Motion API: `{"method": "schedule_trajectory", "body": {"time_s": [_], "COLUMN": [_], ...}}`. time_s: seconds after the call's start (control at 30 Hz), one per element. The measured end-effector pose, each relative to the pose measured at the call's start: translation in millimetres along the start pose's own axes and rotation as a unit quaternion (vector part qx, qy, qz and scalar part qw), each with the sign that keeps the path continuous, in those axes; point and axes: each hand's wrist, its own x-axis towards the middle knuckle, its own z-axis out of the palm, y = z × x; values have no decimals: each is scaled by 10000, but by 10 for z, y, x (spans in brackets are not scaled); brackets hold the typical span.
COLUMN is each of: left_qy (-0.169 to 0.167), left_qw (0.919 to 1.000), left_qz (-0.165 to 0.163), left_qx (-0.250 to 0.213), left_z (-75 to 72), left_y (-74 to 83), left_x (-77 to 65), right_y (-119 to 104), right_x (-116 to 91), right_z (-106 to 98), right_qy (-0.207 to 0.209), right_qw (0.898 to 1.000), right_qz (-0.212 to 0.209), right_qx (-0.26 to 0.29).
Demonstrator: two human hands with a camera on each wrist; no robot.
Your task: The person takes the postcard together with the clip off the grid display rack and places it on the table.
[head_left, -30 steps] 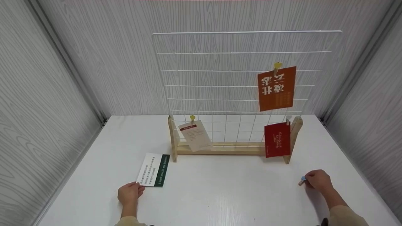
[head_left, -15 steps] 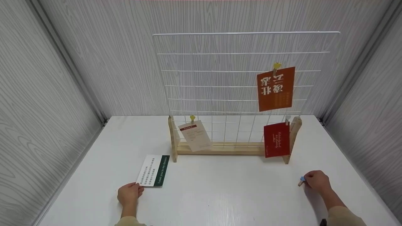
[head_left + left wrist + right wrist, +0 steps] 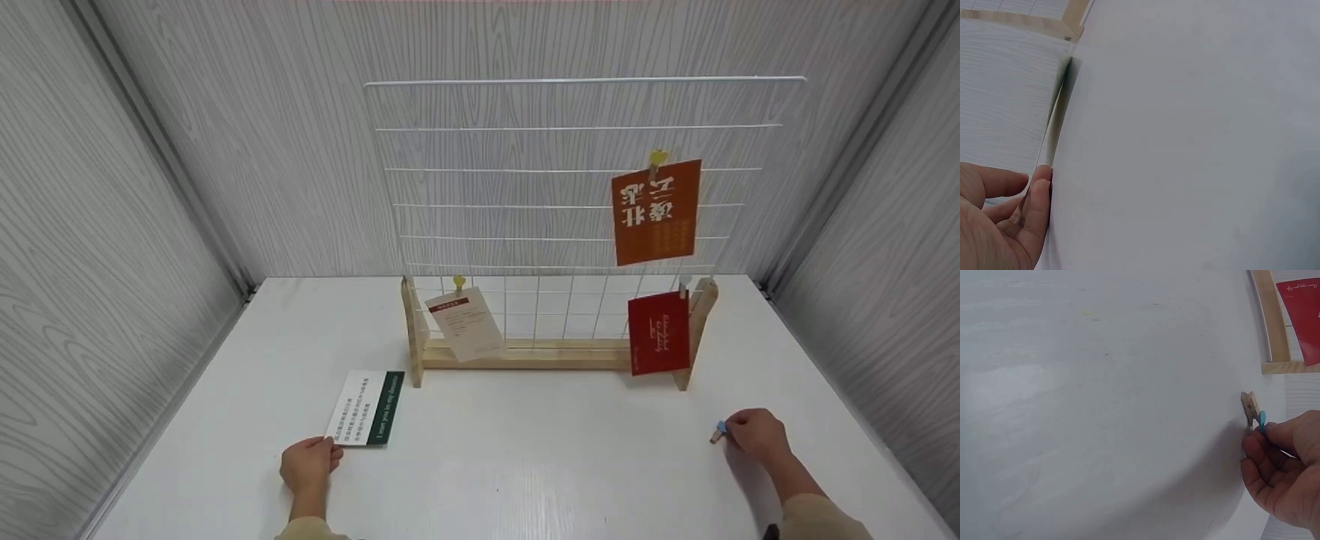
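Note:
My left hand [image 3: 307, 463] is at the table's front left, pinching the lower left corner of a white and dark green card [image 3: 365, 409]. The left wrist view has this card [image 3: 1060, 107] nearly edge-on, running between thumb and fingers. On the right, thumb and fingers of my right hand [image 3: 759, 435] grip a small wooden clothespin [image 3: 716, 436] by its blue end. In the right wrist view the clothespin [image 3: 1251, 406] points away from the fingertips, its jaws looking nearly closed. The hand is low over the table, casting a shadow.
Behind stands a white wire grid rack [image 3: 536, 169] with a wooden base [image 3: 555, 360]. Clipped to it are an orange card [image 3: 655, 225] at upper right, a red card [image 3: 649, 349] at lower right and a white card [image 3: 469, 330] at lower left.

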Motion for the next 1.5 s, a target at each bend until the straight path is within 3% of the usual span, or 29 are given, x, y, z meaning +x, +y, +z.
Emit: {"method": "schedule_trajectory", "body": {"time_s": [0.17,0.33,0.73,1.07,1.4,1.5], "left_qy": [-319,-485,-332,-141,-293,-180], "left_qw": [9991,9985,9993,9976,9972,9958], "left_qz": [-139,0,-124,53,123,206], "left_qx": [-224,-237,130,677,673,872], "left_z": [-186,-251,-221,-54,-266,-217], "left_y": [265,368,403,86,438,349], "left_x": [-236,-329,-307,-9,-313,-221], "right_y": [17,17,-10,14,-21,-41], "right_x": [-30,-49,-59,-63,-60,-28], "right_z": [5,3,-27,-36,-113,-154], "right_qy": [8,35,-17,-74,-87,-72], "right_qw": [10000,10000,9994,9996,9999,9998], "right_qz": [6,-18,245,149,-125,-172], "right_qx": [96,58,259,219,-4,27]}}
